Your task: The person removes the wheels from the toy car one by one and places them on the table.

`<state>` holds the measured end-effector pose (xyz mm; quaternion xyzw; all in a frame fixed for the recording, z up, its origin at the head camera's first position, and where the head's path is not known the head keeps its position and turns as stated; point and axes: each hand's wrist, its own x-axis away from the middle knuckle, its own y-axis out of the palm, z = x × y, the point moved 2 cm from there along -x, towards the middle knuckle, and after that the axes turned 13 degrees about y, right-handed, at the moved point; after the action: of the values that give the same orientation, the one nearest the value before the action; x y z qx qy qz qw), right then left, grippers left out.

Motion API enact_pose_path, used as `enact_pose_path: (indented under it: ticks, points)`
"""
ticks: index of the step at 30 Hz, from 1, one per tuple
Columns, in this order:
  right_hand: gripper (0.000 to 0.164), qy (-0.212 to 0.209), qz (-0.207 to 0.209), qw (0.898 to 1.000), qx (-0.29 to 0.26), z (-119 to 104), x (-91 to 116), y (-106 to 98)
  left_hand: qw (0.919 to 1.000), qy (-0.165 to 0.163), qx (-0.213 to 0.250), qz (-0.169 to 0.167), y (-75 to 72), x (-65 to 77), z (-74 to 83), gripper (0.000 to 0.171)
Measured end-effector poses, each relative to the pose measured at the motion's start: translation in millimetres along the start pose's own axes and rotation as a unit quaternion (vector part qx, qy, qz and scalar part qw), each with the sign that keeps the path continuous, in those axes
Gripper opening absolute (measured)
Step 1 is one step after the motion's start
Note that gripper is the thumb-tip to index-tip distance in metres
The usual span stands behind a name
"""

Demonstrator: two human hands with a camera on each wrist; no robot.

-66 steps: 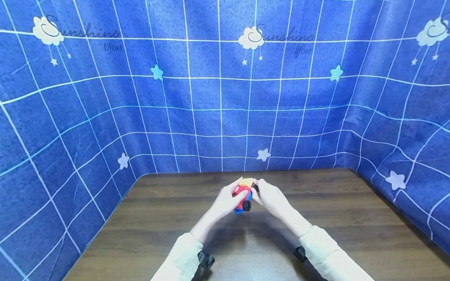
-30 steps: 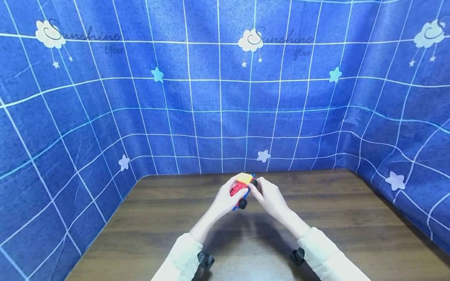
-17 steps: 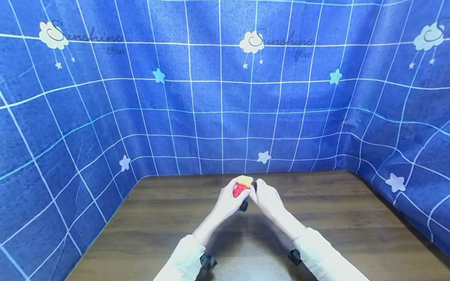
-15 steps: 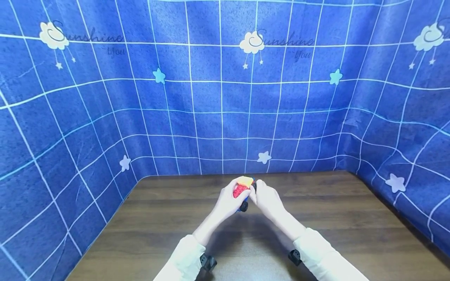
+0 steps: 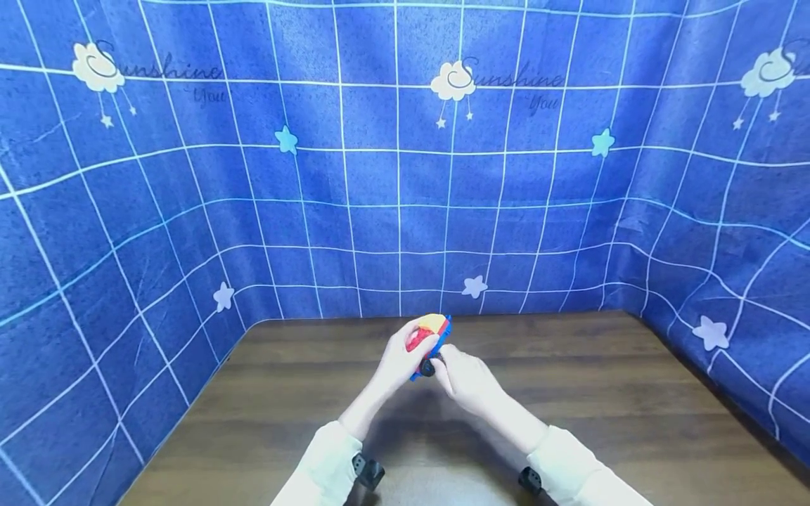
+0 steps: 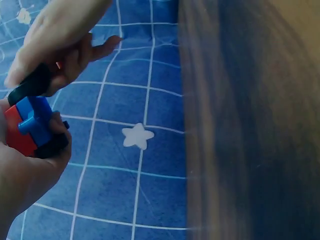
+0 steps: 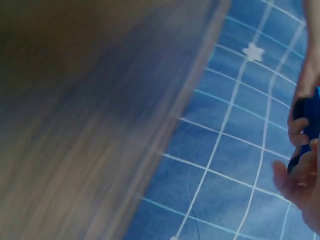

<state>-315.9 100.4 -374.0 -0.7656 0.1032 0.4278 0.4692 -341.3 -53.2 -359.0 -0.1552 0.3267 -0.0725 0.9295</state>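
My left hand (image 5: 395, 358) grips a small toy car (image 5: 420, 339) by its red body, in the air over the table. The car has a yellow top, a blue underside (image 6: 36, 117) and black wheels (image 5: 427, 367). It is tilted, its yellow end pointing away from me. At the near end, the fingers of my right hand (image 5: 468, 379) pinch a black wheel (image 6: 32, 84), which the left wrist view shows between thumb and fingers. In the right wrist view only part of the blue underside (image 7: 312, 117) shows at the right edge, partly covered by both hands.
A brown wood-grain table (image 5: 304, 407) lies under the hands. Blue curtain cloth (image 5: 367, 176) with white grid lines, stars and clouds stands behind it and along both sides. Black wrist cameras (image 5: 369, 472) are strapped at the white sleeves (image 5: 329, 457).
My right hand has shifted from the car's far wheel down and left to a wheel at its near end. The left hand has moved slightly left with the car, baring more blue underside.
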Motion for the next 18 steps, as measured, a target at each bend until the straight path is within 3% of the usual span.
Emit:
enact_pose_path:
  ticks: [4, 6, 12, 18]
  points:
    - [0.019, 0.101, -0.036, 0.992, -0.073, 2.3, -1.5, -2.7, 0.9998, -0.001, 0.001, 0.021, -7.2, 0.2, -2.2, 0.049]
    - [0.019, 0.114, -0.029, 0.988, -0.101, 7.5, -4.0, -4.6, 0.9996, -0.01, 0.002, 0.025, -10.2, 0.9, -3.3, 0.049]
    - [0.03, 0.035, 0.014, 0.987, -0.156, 18.9, -7.3, -5.4, 0.9998, -0.01, -0.017, 0.011, -13.3, 7.0, -10.9, 0.048]
    - [0.038, 0.023, 0.016, 0.986, -0.167, 23.9, -8.6, -8.0, 0.9997, -0.016, -0.012, 0.013, -11.6, 9.6, -17.1, 0.046]
